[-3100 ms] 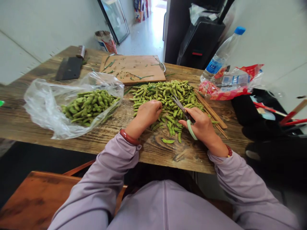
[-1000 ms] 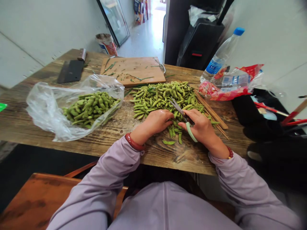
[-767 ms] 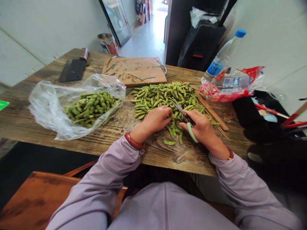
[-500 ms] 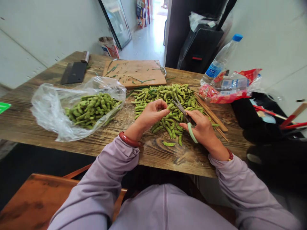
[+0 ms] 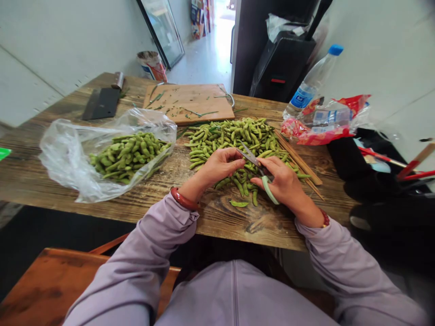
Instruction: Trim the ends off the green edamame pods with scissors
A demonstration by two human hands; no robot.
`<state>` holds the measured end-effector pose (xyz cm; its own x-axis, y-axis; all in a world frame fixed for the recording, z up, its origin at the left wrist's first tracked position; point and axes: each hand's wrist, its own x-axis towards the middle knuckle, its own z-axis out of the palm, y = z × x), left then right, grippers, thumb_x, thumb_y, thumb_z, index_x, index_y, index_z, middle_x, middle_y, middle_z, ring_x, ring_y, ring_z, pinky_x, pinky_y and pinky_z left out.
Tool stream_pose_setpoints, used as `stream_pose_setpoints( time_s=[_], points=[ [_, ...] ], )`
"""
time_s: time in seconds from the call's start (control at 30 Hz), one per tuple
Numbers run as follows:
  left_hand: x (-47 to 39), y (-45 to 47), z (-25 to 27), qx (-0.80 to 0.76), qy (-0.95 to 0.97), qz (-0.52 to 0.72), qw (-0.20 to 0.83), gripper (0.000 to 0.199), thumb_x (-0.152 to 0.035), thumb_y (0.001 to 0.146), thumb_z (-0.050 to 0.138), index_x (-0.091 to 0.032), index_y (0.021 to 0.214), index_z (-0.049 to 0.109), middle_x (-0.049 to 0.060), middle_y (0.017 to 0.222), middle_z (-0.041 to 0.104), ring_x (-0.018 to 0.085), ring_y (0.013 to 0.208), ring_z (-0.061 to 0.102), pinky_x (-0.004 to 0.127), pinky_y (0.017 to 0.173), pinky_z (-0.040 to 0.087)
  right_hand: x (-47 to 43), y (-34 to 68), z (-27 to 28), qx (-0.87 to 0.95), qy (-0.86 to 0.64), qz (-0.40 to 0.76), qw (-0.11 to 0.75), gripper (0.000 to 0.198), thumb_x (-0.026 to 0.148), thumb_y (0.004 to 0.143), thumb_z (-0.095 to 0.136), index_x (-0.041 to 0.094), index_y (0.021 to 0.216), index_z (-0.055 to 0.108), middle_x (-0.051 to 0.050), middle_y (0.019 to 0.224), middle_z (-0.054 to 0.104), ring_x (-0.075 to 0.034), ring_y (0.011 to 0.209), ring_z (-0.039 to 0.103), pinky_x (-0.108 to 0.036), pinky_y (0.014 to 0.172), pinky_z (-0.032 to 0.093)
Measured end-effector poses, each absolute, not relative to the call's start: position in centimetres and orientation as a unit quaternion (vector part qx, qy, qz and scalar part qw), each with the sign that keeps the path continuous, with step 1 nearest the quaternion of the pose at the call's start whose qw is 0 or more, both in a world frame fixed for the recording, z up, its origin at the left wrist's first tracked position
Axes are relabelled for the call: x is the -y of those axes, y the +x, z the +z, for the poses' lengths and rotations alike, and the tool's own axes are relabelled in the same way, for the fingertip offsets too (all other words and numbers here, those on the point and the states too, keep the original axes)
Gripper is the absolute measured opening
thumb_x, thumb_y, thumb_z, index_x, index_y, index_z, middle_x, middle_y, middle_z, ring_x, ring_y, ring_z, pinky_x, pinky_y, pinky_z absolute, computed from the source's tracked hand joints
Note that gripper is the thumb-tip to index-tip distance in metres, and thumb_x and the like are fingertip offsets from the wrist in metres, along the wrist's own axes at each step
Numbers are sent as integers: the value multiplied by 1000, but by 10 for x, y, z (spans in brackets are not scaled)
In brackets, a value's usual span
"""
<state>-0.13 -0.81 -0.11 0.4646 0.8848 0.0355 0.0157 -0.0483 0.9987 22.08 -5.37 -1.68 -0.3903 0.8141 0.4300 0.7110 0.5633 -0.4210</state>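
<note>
My right hand (image 5: 283,181) is wrapped round a pair of scissors (image 5: 268,188) with pale green handles. The blades point up and to the left, slightly apart, close to my left fingertips. Thumb and fingers of my left hand (image 5: 222,165) are pinched on an edamame pod, which is mostly hidden by the fingers. Beneath and beyond both hands spreads a heap of green edamame pods (image 5: 234,131) on the wooden table (image 5: 224,222). One loose pod (image 5: 239,203) lies nearer the front edge. To the left, a clear plastic bag (image 5: 64,158) lies open with more pods (image 5: 127,156) in it.
Behind the heap lies a cutting board (image 5: 197,97) with green scraps. A cleaver (image 5: 103,103) rests at the back left. Wooden chopsticks (image 5: 299,160) lie right of the pods. Farther right are a plastic bottle (image 5: 314,81) and a red-and-clear wrapper (image 5: 319,133).
My right hand has moved slightly left, bringing the scissor blades nearer my left fingertips. My left hand has shifted a little down and right, still pinched.
</note>
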Motion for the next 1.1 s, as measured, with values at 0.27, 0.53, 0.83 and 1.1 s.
stream_pose_setpoints(
  time_s=[0.27, 0.53, 0.83, 1.1],
  points=[
    [11, 2, -1, -371, 613, 377, 587, 19, -29, 78, 72, -13, 87, 71, 1, 70, 64, 6, 48, 43, 22, 45, 31, 53, 221, -18, 832, -450, 87, 311, 47, 39, 88, 71, 21, 131, 60, -11, 109, 65, -27, 92, 67, -42, 79, 58],
    [13, 1, 3, -372, 610, 385, 585, 17, -29, 76, 73, -13, 82, 72, -3, 61, 56, 6, 49, 39, 22, 47, 29, 55, 221, -15, 837, -441, 85, 313, 38, 40, 91, 68, 22, 123, 64, -10, 102, 67, -28, 92, 68, -41, 79, 58],
    [10, -2, 2, -392, 567, 397, 606, 27, -34, 70, 80, -13, 83, 67, -3, 66, 57, 4, 50, 39, 21, 47, 28, 51, 223, -22, 829, -453, 65, 322, 37, 39, 93, 66, 18, 124, 63, -13, 103, 69, -28, 93, 69, -42, 80, 58],
    [5, -6, 4, -376, 457, 458, 663, 32, -31, 68, 82, -17, 81, 57, -7, 61, 48, 2, 46, 35, 19, 42, 18, 49, 224, -23, 816, -465, 65, 338, 46, 40, 89, 70, 21, 131, 60, -12, 108, 68, -27, 91, 68, -43, 81, 59]
  ],
)
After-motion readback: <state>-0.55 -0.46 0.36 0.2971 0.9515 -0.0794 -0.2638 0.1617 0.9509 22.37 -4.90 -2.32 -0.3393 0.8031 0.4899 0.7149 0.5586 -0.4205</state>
